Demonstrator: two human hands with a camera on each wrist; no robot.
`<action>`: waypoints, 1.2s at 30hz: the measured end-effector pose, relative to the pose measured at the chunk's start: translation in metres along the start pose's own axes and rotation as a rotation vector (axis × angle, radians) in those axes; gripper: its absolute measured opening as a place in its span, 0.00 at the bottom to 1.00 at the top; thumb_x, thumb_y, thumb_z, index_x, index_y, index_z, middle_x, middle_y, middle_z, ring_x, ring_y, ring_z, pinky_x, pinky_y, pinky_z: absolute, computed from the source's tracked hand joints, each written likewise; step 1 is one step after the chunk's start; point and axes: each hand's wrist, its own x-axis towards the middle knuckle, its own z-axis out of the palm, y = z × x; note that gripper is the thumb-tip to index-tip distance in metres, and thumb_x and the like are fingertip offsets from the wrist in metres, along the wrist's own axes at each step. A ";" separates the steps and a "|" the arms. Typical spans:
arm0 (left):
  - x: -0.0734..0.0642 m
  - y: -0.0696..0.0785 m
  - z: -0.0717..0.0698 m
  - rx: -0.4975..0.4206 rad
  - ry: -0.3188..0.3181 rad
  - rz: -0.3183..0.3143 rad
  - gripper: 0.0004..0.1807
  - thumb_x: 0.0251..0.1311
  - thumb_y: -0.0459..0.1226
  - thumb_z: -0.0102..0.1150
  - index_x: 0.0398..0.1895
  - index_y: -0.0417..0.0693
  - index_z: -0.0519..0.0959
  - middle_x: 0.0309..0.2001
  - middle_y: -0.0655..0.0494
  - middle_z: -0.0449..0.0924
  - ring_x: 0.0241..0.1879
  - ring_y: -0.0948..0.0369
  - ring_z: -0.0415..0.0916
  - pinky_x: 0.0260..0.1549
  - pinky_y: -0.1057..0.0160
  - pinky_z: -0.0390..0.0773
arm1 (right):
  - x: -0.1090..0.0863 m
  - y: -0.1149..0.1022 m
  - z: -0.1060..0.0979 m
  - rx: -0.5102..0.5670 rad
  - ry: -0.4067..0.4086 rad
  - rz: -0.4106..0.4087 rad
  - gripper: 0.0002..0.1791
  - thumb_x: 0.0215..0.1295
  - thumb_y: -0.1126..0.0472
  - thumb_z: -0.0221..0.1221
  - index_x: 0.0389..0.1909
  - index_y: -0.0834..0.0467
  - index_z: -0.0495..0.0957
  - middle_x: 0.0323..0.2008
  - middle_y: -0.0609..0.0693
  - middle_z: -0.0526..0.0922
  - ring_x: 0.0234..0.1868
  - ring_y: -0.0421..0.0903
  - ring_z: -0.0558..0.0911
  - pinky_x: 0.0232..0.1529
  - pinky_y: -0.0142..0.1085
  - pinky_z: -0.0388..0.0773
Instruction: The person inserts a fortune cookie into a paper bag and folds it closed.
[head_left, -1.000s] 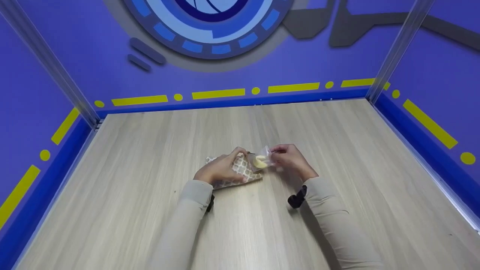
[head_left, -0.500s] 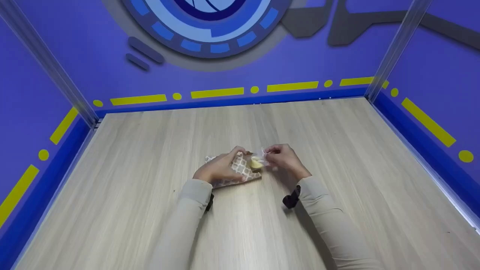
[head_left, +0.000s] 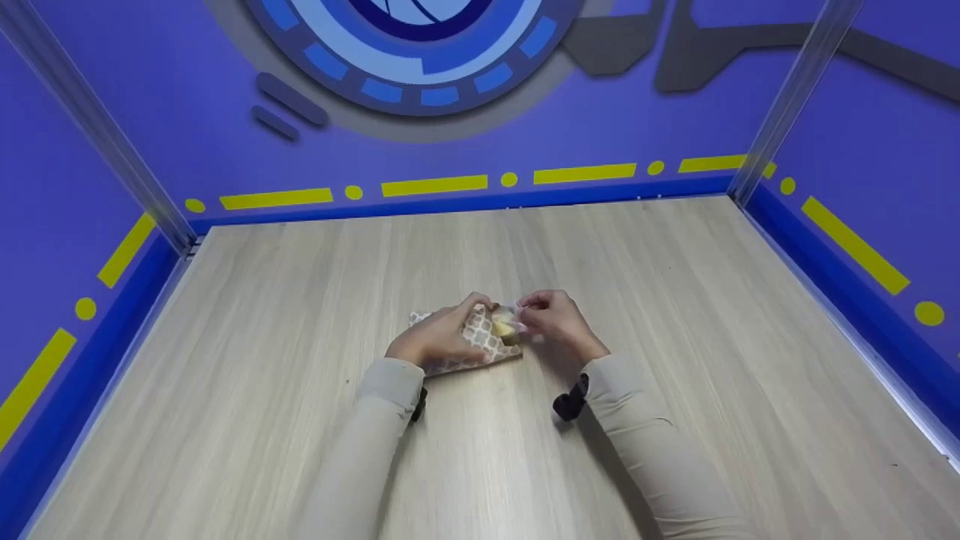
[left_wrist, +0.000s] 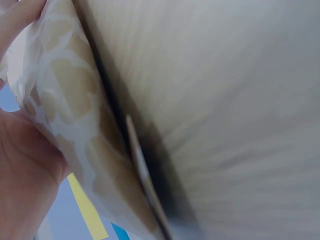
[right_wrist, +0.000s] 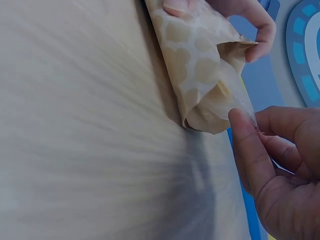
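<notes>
A tan paper bag with a white lattice pattern lies on its side on the table. My left hand grips it from above, thumb and fingers spread across the bag and holding its mouth apart. Partly inside that mouth sits a clear plastic packet with something pale yellow in it; what the yellow thing is, I cannot tell. The fingertips of my right hand pinch the packet's outer end. In the left wrist view the paper bag covers most of the left side, with the palm beside it.
A light wood-grain table spreads around both hands. Purple-blue panels with yellow marks wall it in at the back and on both sides. Metal posts stand at the back corners. Black straps circle the wrists.
My right hand has moved left, carrying the plastic packet deeper into the mouth of the paper bag. The left hand and the bag have stayed nearly still.
</notes>
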 end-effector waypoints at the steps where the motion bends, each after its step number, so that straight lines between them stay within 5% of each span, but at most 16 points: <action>1: 0.000 0.000 0.000 0.001 0.000 0.000 0.41 0.43 0.48 0.72 0.60 0.74 0.59 0.44 0.52 0.76 0.37 0.57 0.74 0.37 0.59 0.73 | 0.000 0.000 0.001 0.013 -0.003 0.000 0.12 0.57 0.69 0.56 0.42 0.68 0.80 0.34 0.53 0.81 0.29 0.40 0.79 0.31 0.30 0.78; 9: 0.001 0.000 0.000 0.003 0.005 0.003 0.41 0.43 0.48 0.73 0.60 0.74 0.59 0.44 0.53 0.77 0.37 0.57 0.74 0.36 0.59 0.73 | -0.001 -0.003 0.007 0.084 -0.046 0.034 0.14 0.58 0.70 0.54 0.44 0.69 0.79 0.33 0.51 0.78 0.33 0.42 0.79 0.34 0.30 0.79; 20: 0.000 0.001 0.000 0.001 -0.001 0.006 0.42 0.44 0.46 0.72 0.61 0.73 0.59 0.55 0.51 0.75 0.45 0.55 0.73 0.45 0.55 0.74 | 0.002 -0.003 0.013 0.093 -0.089 0.112 0.12 0.60 0.71 0.55 0.45 0.69 0.77 0.29 0.52 0.81 0.22 0.38 0.82 0.24 0.28 0.77; 36: 0.000 0.004 -0.002 -0.057 -0.006 0.015 0.40 0.43 0.42 0.72 0.59 0.74 0.62 0.47 0.55 0.75 0.38 0.57 0.74 0.33 0.61 0.74 | 0.006 -0.006 0.027 0.188 -0.033 0.160 0.12 0.58 0.73 0.58 0.44 0.71 0.77 0.26 0.51 0.80 0.22 0.38 0.81 0.27 0.27 0.79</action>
